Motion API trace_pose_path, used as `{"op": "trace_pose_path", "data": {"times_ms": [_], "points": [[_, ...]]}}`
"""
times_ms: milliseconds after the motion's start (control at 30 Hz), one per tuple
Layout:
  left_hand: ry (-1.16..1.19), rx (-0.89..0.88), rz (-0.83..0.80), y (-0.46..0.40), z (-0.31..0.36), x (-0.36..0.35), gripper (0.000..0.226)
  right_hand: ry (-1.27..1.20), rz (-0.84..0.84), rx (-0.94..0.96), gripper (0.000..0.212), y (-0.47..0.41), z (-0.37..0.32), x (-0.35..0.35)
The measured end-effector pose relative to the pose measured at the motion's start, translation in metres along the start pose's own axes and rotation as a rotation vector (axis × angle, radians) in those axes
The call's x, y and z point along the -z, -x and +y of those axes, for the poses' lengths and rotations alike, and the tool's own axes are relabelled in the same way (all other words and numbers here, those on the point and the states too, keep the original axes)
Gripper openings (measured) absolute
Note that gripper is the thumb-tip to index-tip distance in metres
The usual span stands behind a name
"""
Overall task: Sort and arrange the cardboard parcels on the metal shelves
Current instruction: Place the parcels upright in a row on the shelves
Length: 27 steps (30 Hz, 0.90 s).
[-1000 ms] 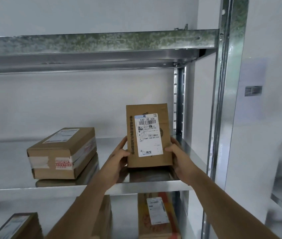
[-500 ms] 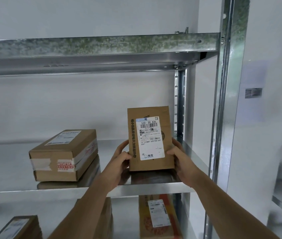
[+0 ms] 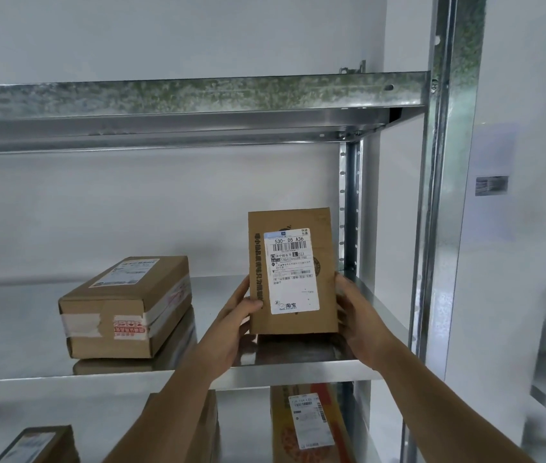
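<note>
Compared with a second ago, little is changed: the upright parcel [image 3: 293, 272] is kept in the same spot at the right end of the middle shelf [image 3: 298, 370], and only the view is shifted slightly, so that everything is seen a little lower in the picture. The parcel is stood on its short end, label facing outward, and is grasped from both sides: the left hand [image 3: 236, 324] is wrapped round its lower left edge with the thumb laid on the front face, and the right hand [image 3: 356, 320] is curled against its lower right edge.

The parcel's bottom edge is set close behind the shelf's front lip. Just to its right the rear perforated post [image 3: 350, 208] and the front post [image 3: 445, 202] are found, so little room is left on that side. To the left, a stretch of bare shelf is left between it and a taped box [image 3: 124, 309], which is laid flat and well apart from it. Ample height is left under the upper shelf [image 3: 194, 95].

The shelf surface is shiny metal in which both boxes are mirrored. On the level below, a labelled orange-printed parcel [image 3: 308, 426] is stood beneath the held one, and a corner of another box [image 3: 37, 444] is seen at lower left. White walls are seen behind and to the right.
</note>
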<state>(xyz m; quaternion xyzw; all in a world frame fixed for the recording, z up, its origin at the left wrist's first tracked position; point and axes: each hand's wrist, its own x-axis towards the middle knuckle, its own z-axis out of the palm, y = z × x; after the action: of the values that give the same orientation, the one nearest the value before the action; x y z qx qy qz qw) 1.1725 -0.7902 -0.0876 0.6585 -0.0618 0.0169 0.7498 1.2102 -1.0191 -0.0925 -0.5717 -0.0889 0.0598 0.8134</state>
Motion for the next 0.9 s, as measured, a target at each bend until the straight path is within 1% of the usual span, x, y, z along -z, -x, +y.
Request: {"op": "trace_pose_path", "data": {"times_ms": [67, 167, 233, 300, 367, 433, 533, 600, 633, 700, 800, 900], "points": [[0.029, -0.016, 0.04, 0.001, 0.0, 0.0, 0.043, -0.016, 0.037, -0.023, 0.044, 0.0, 0.0, 0.002], [0.021, -0.03, 0.052, 0.001, -0.001, 0.001, 0.038, -0.037, 0.061, 0.017, 0.038, 0.002, 0.001, 0.003], [0.007, -0.042, 0.073, 0.001, -0.001, 0.001, 0.037, -0.049, 0.038, 0.04, 0.047, 0.004, 0.003, 0.003], [-0.03, -0.059, 0.136, 0.001, -0.003, 0.0, 0.039, -0.05, 0.016, 0.046, 0.059, 0.004, 0.004, 0.005], [-0.079, -0.098, 0.179, 0.0, -0.005, -0.001, 0.03, -0.035, -0.016, 0.035, 0.061, 0.003, 0.005, 0.007], [-0.101, -0.129, 0.184, 0.002, -0.005, -0.003, 0.021, 0.013, -0.051, 0.026, 0.06, 0.002, 0.006, 0.008], [-0.107, -0.127, 0.164, 0.004, -0.003, -0.006, 0.035, 0.089, -0.072, 0.067, 0.065, 0.004, 0.005, 0.005], [-0.103, -0.094, 0.155, 0.007, -0.002, -0.007, 0.036, 0.104, -0.07, 0.086, 0.071, 0.006, 0.003, 0.004], [-0.068, -0.069, 0.128, 0.006, -0.002, -0.006, 0.041, 0.109, -0.073, 0.096, 0.071, 0.007, 0.002, 0.004], [0.003, -0.022, 0.053, 0.007, -0.001, -0.004, 0.052, 0.131, -0.08, 0.113, 0.065, 0.01, 0.001, 0.004], [0.021, -0.016, -0.002, 0.009, 0.002, -0.004, 0.052, 0.19, -0.096, 0.116, 0.052, 0.013, 0.0, 0.002], [-0.016, -0.044, -0.023, 0.01, 0.002, -0.004, 0.053, 0.218, -0.086, 0.116, 0.045, 0.016, -0.002, -0.002]]}}
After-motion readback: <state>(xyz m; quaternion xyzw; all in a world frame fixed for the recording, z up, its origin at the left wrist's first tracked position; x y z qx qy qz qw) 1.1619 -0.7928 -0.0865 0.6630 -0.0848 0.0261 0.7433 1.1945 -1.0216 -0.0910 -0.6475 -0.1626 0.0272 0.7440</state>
